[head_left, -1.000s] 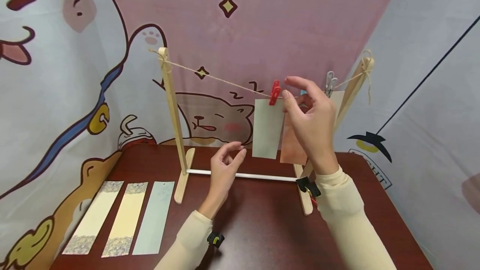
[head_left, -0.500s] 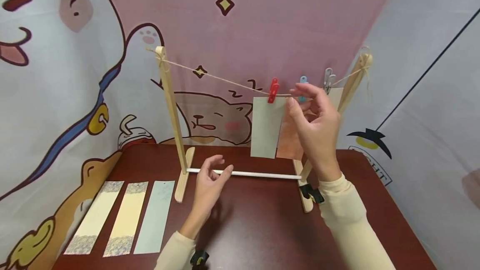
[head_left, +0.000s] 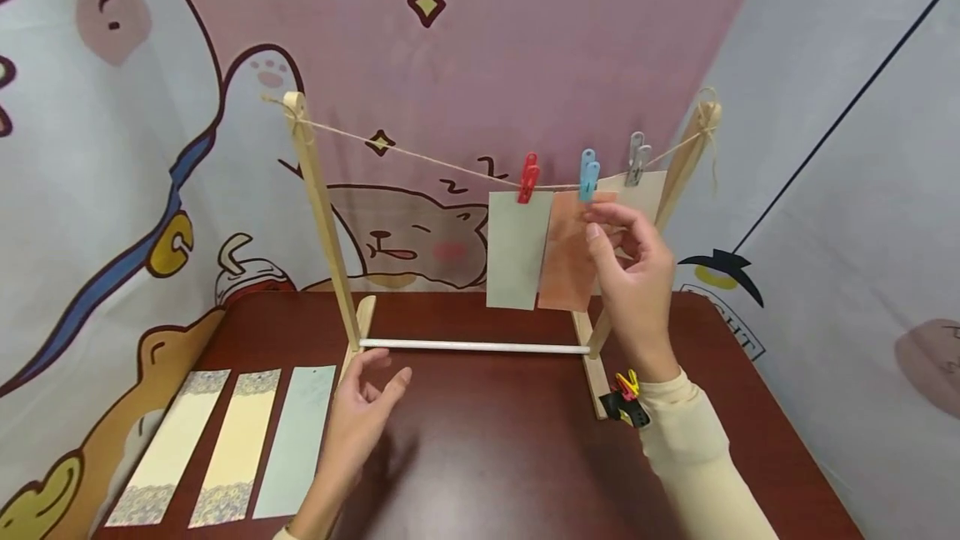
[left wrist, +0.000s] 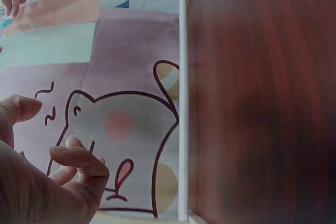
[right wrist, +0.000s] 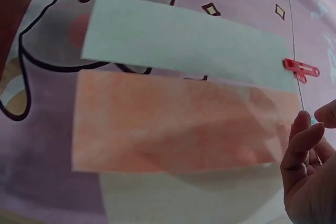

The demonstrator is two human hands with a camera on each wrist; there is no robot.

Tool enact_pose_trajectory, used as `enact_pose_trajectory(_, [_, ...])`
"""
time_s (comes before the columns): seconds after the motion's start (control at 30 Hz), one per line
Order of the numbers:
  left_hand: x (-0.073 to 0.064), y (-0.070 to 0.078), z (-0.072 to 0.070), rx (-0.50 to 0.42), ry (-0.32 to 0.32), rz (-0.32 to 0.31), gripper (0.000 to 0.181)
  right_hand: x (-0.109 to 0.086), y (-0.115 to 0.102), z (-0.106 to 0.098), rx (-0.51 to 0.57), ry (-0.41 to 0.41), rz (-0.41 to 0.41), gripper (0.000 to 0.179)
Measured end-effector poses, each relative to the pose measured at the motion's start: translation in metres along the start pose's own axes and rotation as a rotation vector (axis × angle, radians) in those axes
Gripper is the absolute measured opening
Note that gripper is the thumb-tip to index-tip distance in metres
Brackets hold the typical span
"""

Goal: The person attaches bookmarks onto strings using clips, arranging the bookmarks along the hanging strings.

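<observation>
A pale green card (head_left: 517, 252), an orange card (head_left: 568, 252) and an off-white card (head_left: 651, 194) hang from a string (head_left: 420, 155). A red clip (head_left: 528, 178), a blue clip (head_left: 588, 177) and a grey clip (head_left: 637, 160) pinch their top edges. My right hand (head_left: 636, 273) hovers before the orange card, just under the blue clip, fingers loosely bent and gripping nothing. Above the table at left, my left hand (head_left: 362, 407) holds nothing, thumb apart from its bent fingers. It is nearest a pale blue strip (head_left: 296, 440).
Two lace-patterned strips, one white (head_left: 171, 444) and one cream (head_left: 236, 444), lie farther left on the table (head_left: 480, 457). Wooden posts (head_left: 322, 215) carry the string, joined low down by a white rod (head_left: 472, 347). Yellow and red clips (head_left: 628, 385) show beside my right wrist.
My left hand has moved down and left, toward the strips. The right hand has dropped slightly below the string, uncovering the blue clip. The hanging cards stay pinned.
</observation>
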State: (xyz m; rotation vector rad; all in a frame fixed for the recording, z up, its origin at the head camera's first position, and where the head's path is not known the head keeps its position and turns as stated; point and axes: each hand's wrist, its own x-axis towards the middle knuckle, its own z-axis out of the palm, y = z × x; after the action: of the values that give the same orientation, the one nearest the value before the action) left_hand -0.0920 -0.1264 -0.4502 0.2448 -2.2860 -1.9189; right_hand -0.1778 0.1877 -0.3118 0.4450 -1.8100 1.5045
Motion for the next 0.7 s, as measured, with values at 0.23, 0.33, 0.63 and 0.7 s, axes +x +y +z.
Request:
enact_pose_trajectory(0.23, [-0.006,-0.013,-0.018,0.073,0.026,-0.031,0.057,-0.010,0.009,-0.010,-0.011,0.019,0.023,0.022])
enact_pose_trajectory(0.33, [-0.008,-0.019,-0.024,0.108,0.024,-0.047,0.060,-0.015,0.014,-0.014,-0.020,0.018,0.035,0.022])
enact_pose_trajectory(0.63, [-0.012,-0.034,-0.042,0.202,0.016,-0.058,0.068,-0.028,0.031,-0.029,-0.075,0.038,0.067,0.022])
enact_pose_trajectory(0.7, [-0.013,-0.037,-0.046,0.237,0.023,-0.062,0.068,-0.031,0.036,-0.034,-0.097,0.040,0.071,0.022])
